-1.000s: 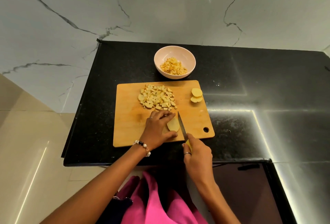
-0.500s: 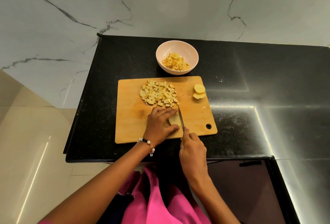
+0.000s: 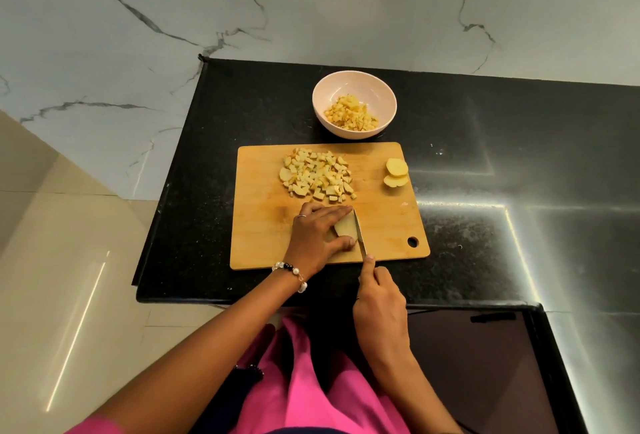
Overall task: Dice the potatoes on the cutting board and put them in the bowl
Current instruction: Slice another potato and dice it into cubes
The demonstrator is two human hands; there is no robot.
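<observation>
Left grip (image 3: 320,234) pinches potato slice (image 3: 345,225) on cutting board (image 3: 263,222); right grip (image 3: 379,298) wraps knife (image 3: 358,231), blade touching the slice beside the fingertips (image 3: 346,209). Risks: nicked finger, slice skidding, dice pile (image 3: 317,175) scattering short of bowl (image 3: 354,88)

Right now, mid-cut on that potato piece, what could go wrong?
The knife blade runs right beside the left hand pinning the potato piece; its thumb tip is nearly at the edge, so a slip could nick it. The two potato slices sit at the cutting board rim and may get nudged off.
</observation>
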